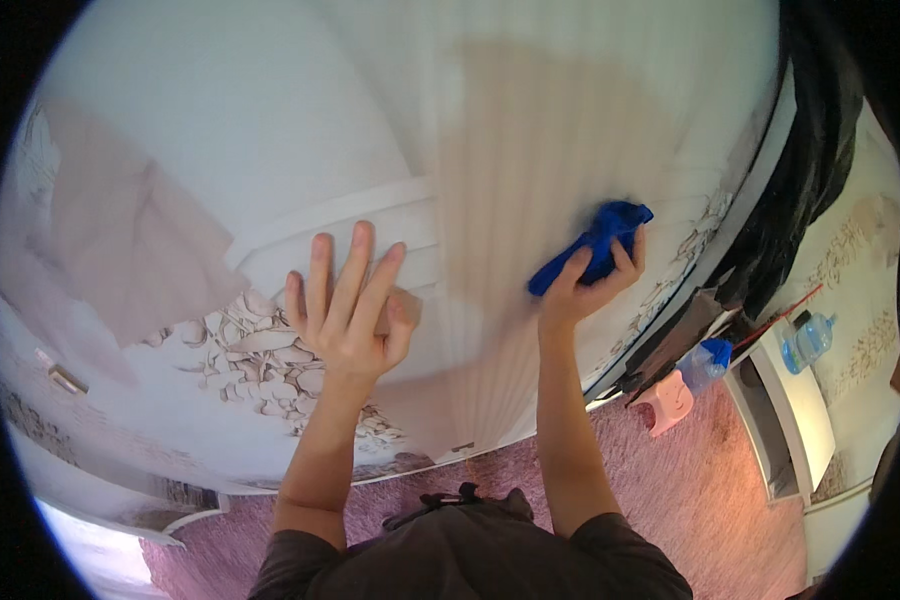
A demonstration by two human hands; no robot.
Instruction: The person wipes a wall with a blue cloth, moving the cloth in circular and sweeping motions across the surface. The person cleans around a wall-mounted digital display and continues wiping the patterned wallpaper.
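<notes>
In front of me rises a large pale, smooth panel with brown line-drawn plant or pebble patterns and pale beige areas on it. My left hand is spread, fingers apart, at the panel's middle and holds nothing. Whether its palm presses flat on the surface I cannot tell. Further right, my right hand grips a crumpled blue cloth against the panel. Part of the cloth sticks out beyond the thumb towards the lower left.
Black sheeting hangs along the panel's right edge. Below it are a pink plastic stool, a clear container with a blue top and a white cabinet bearing a water bottle. Pink carpet covers the floor.
</notes>
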